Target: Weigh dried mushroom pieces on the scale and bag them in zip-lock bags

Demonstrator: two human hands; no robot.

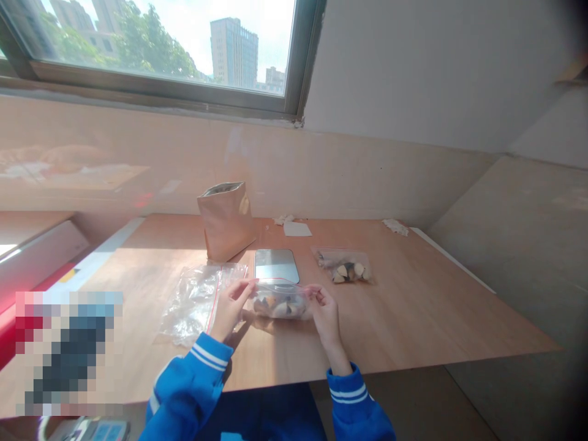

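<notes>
Left hand (231, 309) and right hand (325, 312) — fingers closed — pinch a zip bag (279, 301), seemingly of nuts.

the person wears a bright blue long-sleeved top (184, 392) with a darker blue front (261, 416). the left cuff (209, 357) and right cuff (349, 395) each show two white stripes. the left hand (229, 309) and right hand (327, 312) are bare.
</notes>
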